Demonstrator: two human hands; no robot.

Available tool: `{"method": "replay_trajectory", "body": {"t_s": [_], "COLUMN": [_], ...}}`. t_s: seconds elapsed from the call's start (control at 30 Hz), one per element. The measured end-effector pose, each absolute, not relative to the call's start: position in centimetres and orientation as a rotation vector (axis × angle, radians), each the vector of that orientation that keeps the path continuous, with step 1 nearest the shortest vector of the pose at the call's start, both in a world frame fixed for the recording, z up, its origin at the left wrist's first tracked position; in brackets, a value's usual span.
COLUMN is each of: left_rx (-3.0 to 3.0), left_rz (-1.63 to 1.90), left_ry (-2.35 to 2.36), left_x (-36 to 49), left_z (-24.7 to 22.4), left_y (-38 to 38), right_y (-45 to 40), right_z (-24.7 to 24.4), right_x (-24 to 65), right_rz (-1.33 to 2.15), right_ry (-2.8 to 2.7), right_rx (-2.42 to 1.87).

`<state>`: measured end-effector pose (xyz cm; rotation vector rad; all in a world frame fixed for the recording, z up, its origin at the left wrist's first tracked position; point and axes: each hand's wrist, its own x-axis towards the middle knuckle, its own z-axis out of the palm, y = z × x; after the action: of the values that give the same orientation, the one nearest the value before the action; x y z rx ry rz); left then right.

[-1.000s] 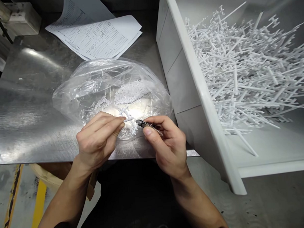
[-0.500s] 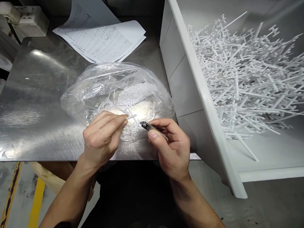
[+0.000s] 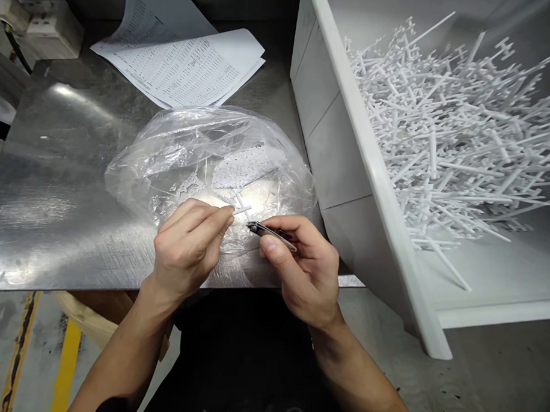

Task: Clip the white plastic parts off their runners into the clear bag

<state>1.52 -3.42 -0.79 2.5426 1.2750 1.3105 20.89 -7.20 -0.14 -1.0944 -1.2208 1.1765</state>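
Observation:
Between its fingertips my left hand [image 3: 190,248] pinches a thin white branched plastic piece [image 3: 241,209]. My right hand [image 3: 304,262] grips a small metal clipper [image 3: 271,233], whose jaws are at the lower end of the white piece; whether they touch it is too small to tell. Beneath both hands lies a clear plastic bag [image 3: 160,156], spread on the metal table [image 3: 76,207]. A heap of tiny white bits [image 3: 244,166] shows at the bag.
On the right stands a grey bin [image 3: 345,137] with a large pile of white branched sticks [image 3: 448,146]. Printed sheets [image 3: 184,65] lie behind the bag. A white socket box [image 3: 55,30] sits at the back left.
My right hand has moved a little left, bringing the clipper's jaws closer to the white piece. The view has shifted slightly.

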Motion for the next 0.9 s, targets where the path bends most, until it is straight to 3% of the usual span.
{"method": "replay_trajectory", "body": {"t_s": [0.27,0.73,0.9], "left_rx": [2.563,2.458,2.4], "left_rz": [1.306,1.211,1.378], "left_ry": [1.308,1.409,1.347], "left_x": [1.5,1.8,2.0], "left_z": [-0.9,-1.0,-1.0], "left_y": [-3.3,-3.2,-3.0], "right_y": [-6.4,-5.6,-5.8], "right_z": [0.4,0.4,-0.3], "right_x": [20.3,19.5,20.0], "right_rz": [1.34,1.314,1.22], "right_ry": [-1.024,-0.936,-0.902], "right_rx": [-1.12,-1.173,-1.176]}}
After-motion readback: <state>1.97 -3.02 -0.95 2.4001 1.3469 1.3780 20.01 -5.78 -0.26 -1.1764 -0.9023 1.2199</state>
